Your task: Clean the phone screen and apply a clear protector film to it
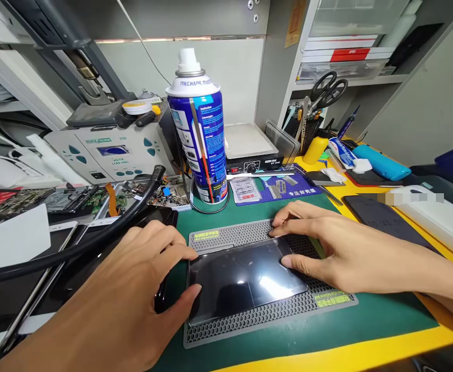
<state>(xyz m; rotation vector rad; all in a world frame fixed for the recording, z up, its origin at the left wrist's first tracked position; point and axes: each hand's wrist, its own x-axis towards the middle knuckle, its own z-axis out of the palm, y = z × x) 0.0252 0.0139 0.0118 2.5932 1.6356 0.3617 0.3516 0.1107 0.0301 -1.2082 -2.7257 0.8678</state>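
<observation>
A smartphone (245, 276) with a dark, glossy screen lies face up on a grey honeycomb anti-slip pad (226, 336), light reflecting off its glass. At the phone's left end, my left hand (133, 289) holds its edges between thumb and forefinger. My right hand (338, 248) is on the other end, the thumb resting on the glass and the fingers curled by the far edge. Beneath the pad is a green work mat (389, 320).
A blue-and-white spray can (201, 134) stands behind the pad. Further back are a hot-air station (113, 150) and a flat heating plate (249, 142). A black hose (94, 253) crosses the left side over several phones. At right lie a dark phone (381, 217) and a yellow bottle (317, 147).
</observation>
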